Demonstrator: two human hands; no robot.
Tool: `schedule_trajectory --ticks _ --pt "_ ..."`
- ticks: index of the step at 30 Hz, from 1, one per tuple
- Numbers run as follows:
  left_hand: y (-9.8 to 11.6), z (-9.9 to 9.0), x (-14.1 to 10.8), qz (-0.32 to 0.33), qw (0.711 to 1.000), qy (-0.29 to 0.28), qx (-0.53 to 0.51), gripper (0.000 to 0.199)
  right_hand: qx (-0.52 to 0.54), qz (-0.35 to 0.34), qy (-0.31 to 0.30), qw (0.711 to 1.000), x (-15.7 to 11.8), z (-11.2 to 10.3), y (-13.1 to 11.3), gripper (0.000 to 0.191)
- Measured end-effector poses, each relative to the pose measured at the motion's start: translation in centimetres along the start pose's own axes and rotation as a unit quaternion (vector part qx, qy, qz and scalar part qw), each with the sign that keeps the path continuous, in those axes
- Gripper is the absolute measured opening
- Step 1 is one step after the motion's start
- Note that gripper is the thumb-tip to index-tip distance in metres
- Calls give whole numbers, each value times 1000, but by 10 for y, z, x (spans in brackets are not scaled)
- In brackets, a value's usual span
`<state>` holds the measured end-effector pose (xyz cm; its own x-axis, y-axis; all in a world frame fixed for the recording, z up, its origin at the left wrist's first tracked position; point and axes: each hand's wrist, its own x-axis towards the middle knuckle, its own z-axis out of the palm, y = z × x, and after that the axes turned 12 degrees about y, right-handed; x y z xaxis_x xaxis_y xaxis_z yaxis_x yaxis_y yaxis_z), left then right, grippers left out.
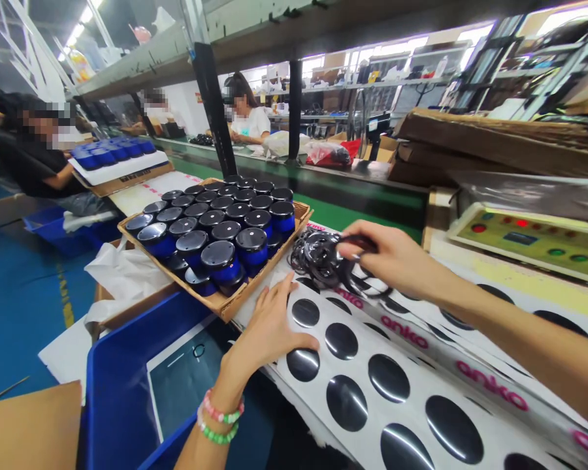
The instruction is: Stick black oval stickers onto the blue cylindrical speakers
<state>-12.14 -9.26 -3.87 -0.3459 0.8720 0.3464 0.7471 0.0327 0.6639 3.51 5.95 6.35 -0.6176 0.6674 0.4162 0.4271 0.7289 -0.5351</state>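
Note:
My left hand lies spread near the left edge of a white sheet that bears rows of glossy black discs. Its thumb touches the edge of one disc. Above the sheet's far end, my right hand is closed on some thin black rings, partly hidden by its fingers. A tangled heap of black rings sits just beside it. To the left of the heap, a cardboard tray holds many blue jars with shiny black tops.
A blue bin with a dark sheet inside stands below the tray. Printed plastic wrap runs along the sheet. A control box and stacked cardboard are at right. A post rises behind the tray; people sit beyond.

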Motion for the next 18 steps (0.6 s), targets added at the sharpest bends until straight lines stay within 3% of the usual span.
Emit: schedule_trajectory --ticks 3,4,6,8,11,14,16,18 --pt "19 1 21 91 987 131 12 50 -60 5 13 998 42 36 8 13" --pt "25 5 31 140 977 157 30 42 -71 0 11 997 51 48 11 15" --pt "31 16 51 217 960 147 98 46 -83 -7 0 997 61 65 17 20" --pt "26 31 67 239 951 104 165 53 -83 -14 -30 996 65 66 24 22" --pt "8 47 77 224 950 83 202 53 -53 -30 -118 991 66 41 36 29" --pt "-8 47 78 214 952 86 199 52 -20 -30 -184 982 63 -1 42 67" --pt "-11 40 82 213 954 89 189 53 -47 -23 -165 985 54 -30 40 81" --pt "-5 31 88 207 957 108 174 54 -96 -23 -141 985 34 -59 35 73"
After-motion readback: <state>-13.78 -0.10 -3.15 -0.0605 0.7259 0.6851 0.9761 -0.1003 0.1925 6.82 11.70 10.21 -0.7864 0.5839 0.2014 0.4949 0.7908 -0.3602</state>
